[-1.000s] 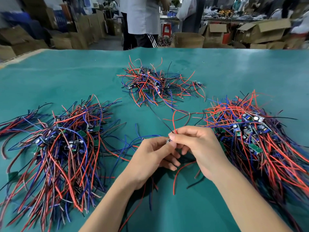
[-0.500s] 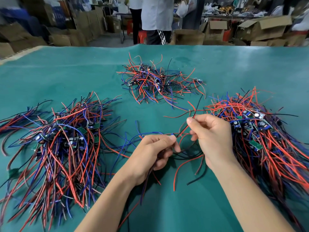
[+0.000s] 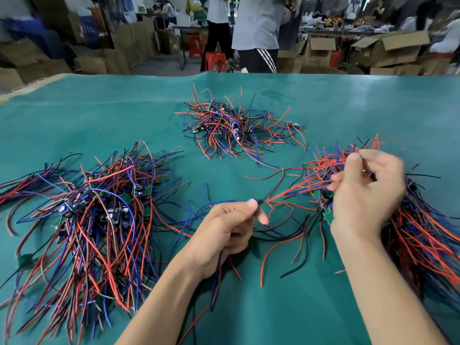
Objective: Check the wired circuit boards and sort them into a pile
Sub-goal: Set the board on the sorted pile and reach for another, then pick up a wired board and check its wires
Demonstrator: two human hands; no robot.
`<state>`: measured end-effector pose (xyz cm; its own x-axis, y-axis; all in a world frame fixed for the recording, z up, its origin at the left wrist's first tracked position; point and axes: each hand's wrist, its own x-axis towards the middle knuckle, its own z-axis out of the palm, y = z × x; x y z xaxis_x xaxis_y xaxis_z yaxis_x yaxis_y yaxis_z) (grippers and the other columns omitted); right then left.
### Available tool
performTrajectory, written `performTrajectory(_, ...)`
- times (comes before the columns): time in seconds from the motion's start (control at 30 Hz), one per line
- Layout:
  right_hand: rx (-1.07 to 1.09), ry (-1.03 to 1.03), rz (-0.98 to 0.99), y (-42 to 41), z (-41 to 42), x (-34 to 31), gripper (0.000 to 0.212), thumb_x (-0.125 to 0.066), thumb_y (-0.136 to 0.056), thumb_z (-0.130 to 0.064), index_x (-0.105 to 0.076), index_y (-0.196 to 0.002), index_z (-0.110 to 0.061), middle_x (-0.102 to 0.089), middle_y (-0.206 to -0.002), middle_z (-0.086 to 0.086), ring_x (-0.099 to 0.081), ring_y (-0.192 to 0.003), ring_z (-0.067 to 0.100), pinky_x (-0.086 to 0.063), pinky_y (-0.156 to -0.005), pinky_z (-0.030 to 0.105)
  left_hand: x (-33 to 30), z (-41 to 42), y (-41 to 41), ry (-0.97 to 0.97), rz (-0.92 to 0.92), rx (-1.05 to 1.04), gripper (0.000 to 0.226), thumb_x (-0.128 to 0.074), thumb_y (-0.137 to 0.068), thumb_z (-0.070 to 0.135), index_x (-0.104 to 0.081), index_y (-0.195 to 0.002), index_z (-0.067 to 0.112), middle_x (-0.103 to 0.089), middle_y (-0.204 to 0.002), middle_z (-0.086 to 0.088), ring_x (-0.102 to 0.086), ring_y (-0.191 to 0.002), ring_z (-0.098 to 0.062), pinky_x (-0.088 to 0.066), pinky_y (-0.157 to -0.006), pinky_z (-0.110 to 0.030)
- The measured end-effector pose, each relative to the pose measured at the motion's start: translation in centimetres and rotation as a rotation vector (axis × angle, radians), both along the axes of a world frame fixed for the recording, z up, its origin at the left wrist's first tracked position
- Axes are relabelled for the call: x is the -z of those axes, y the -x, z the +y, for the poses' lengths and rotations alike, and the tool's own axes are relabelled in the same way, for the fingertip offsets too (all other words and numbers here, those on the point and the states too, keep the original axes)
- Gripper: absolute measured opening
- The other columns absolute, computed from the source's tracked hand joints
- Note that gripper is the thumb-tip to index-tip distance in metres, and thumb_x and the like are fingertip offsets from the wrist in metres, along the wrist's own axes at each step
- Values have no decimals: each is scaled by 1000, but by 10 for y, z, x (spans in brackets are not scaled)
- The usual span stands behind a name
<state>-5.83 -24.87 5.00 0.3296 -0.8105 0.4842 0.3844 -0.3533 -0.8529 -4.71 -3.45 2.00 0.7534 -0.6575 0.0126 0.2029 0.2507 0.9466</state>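
The right hand (image 3: pixel 366 192) has pulled away rightward over the right pile (image 3: pixel 423 232), pinching a wire, while the left hand (image 3: pixel 224 230) grips the checked board (hidden) mid-table, apparently untangling it

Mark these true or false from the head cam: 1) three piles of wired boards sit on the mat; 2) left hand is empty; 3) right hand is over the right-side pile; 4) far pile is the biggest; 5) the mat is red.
1) True: a left pile, a far pile and a right pile lie on the mat.
2) False: the left hand pinches a wired board at its fingertips, wires trailing below.
3) True: the right hand is over the right pile, fingers curled on wires.
4) False: the far pile is the smallest of the three.
5) False: the mat is teal green.
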Motion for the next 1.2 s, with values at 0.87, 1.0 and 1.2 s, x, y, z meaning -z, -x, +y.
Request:
performTrajectory(0.87,-364,-25,137,2,27,-5,12,-73,-90,-18,-74,-79,-24,-71,-68,-11,-61,-67,7,-52,-64,30,-3,-1,6,-157,-95,105,24,-50,-97,17,-71,-86,11,-70,-68,-11,-62,-46,-15,-46,-43,-20)
performTrajectory(1.0,-302,-16,-31,8,22,-67,14,-70,-91,-22,-73,-77,-22,-70,-67,-7,-55,-53,8,-45,-52,21,-1,-4,7,-144,-74,64,21,-51,-91,13,-70,-87,6,-69,-71,-13,-64,-52,-18,-49,-47,-22)
performTrajectory(1.2,-922,-4,48,-6,132,-131,10,-76,-90,-10,-72,-81,-7,-74,-70,12,-59,-48,13,-45,-41,21,0,-6,6,-39,-11,-76,16,-57,-77,12,-72,-82,15,-66,-75,-13,-60,-59,-20,-51,-55,-24)
